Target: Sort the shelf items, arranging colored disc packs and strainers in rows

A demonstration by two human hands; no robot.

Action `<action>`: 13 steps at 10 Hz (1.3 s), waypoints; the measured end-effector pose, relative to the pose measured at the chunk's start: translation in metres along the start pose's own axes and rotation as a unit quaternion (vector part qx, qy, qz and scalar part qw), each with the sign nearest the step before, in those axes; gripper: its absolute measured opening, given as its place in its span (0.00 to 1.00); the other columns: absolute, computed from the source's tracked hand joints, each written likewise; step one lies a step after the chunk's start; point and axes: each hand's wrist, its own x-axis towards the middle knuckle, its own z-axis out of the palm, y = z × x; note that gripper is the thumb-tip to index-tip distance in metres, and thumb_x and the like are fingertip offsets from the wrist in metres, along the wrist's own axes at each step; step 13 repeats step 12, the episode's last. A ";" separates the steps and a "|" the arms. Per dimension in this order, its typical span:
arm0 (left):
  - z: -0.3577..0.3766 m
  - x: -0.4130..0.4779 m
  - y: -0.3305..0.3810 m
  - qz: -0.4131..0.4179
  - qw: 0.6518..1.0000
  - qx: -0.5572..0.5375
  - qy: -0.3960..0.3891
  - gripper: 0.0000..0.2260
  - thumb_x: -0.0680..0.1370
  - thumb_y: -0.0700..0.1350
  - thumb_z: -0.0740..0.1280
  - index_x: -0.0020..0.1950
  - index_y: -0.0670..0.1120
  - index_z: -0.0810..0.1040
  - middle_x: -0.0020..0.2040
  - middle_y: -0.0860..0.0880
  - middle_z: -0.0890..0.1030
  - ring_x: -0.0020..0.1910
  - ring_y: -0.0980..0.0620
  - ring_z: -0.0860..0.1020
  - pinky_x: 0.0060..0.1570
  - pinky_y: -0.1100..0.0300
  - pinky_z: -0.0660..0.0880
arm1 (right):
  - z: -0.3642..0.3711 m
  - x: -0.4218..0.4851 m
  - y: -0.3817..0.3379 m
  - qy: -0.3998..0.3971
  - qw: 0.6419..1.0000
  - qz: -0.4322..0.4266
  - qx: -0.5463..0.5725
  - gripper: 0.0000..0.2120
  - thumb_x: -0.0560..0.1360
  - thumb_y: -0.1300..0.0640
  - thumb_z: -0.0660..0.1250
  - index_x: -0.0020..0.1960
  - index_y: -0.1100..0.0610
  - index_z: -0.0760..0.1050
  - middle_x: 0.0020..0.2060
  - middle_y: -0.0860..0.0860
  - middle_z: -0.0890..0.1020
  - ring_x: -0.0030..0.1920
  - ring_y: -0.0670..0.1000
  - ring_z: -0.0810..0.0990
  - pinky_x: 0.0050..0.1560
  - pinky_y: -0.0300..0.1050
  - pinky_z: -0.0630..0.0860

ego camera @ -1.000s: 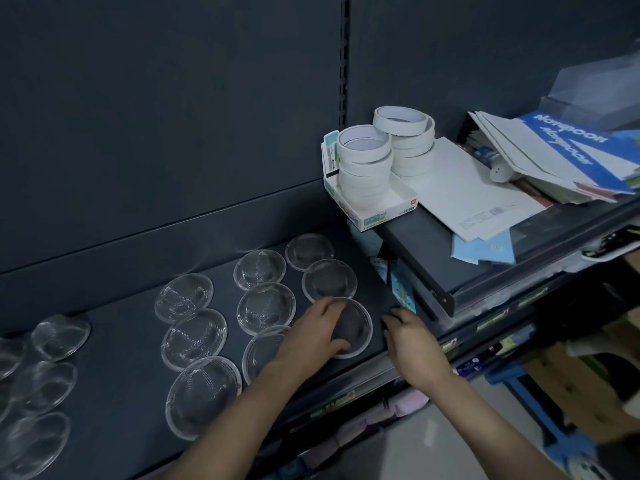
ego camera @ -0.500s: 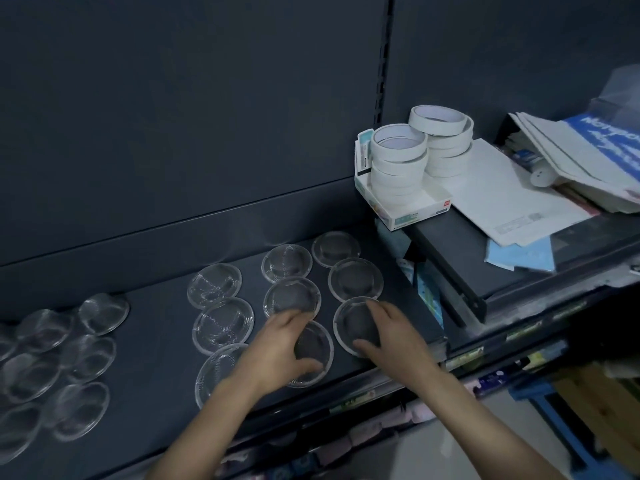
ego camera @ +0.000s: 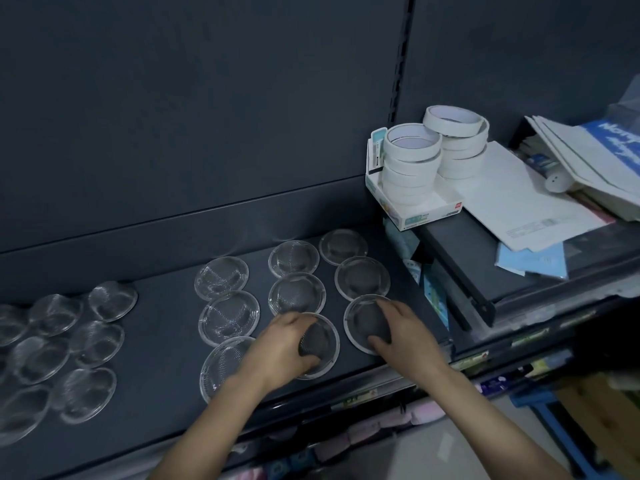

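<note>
Right of strainers [ego camera: 362, 277], box [ego camera: 415, 216] holds tape rolls [ego camera: 410, 157].

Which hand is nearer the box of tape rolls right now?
Right. The right hand holds the front right strainer, below the box of tape rolls; the left hand holds the front middle strainer, farther left.
</note>
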 end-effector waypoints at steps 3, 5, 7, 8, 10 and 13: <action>-0.010 -0.035 -0.010 -0.035 0.994 -0.060 0.084 0.30 0.71 0.51 0.74 0.71 0.51 0.69 0.71 0.50 0.67 0.70 0.53 0.64 0.70 0.63 0.58 | -0.002 -0.002 0.000 0.008 1.000 -0.029 0.008 0.31 0.74 0.53 0.68 0.73 0.57 0.61 0.70 0.54 0.65 0.68 0.54 0.67 0.65 0.44 0.67; -0.020 -0.081 -0.037 -0.161 0.975 -0.033 0.148 0.29 0.69 0.46 0.75 0.69 0.45 0.72 0.68 0.46 0.72 0.68 0.46 0.68 0.68 0.56 0.63 | 0.006 -0.001 -0.008 0.043 0.997 -0.058 0.004 0.28 0.72 0.56 0.71 0.69 0.62 0.67 0.67 0.58 0.70 0.66 0.57 0.68 0.64 0.44 0.65; -0.017 -0.092 -0.047 -0.200 0.970 -0.061 0.126 0.28 0.72 0.50 0.73 0.70 0.46 0.70 0.66 0.48 0.72 0.65 0.49 0.70 0.65 0.57 0.67 | 0.014 0.001 -0.008 0.037 0.998 -0.050 -0.012 0.27 0.71 0.61 0.72 0.68 0.64 0.69 0.65 0.61 0.70 0.65 0.60 0.70 0.65 0.48 0.67; -0.021 -0.092 -0.048 -0.194 0.971 -0.078 0.119 0.29 0.71 0.51 0.73 0.70 0.47 0.69 0.66 0.49 0.72 0.66 0.50 0.70 0.65 0.58 0.66 | 0.013 0.000 -0.012 0.036 0.998 -0.039 -0.013 0.26 0.71 0.61 0.72 0.67 0.65 0.69 0.65 0.62 0.71 0.64 0.61 0.70 0.64 0.50 0.67; -0.043 -0.108 -0.057 -0.157 0.976 -0.077 0.131 0.32 0.72 0.59 0.70 0.72 0.50 0.66 0.70 0.53 0.68 0.68 0.55 0.66 0.67 0.59 0.64 | 0.003 -0.006 -0.033 0.065 0.998 -0.005 0.011 0.27 0.73 0.60 0.70 0.69 0.65 0.67 0.66 0.64 0.70 0.66 0.61 0.67 0.65 0.51 0.66; -0.094 -0.135 -0.059 -0.113 0.966 -0.069 0.224 0.33 0.72 0.65 0.61 0.72 0.49 0.67 0.70 0.53 0.68 0.68 0.60 0.64 0.66 0.72 0.57 | -0.023 -0.012 -0.078 0.167 0.977 -0.032 0.126 0.21 0.75 0.59 0.68 0.66 0.57 0.72 0.62 0.54 0.75 0.61 0.52 0.72 0.59 0.43 0.67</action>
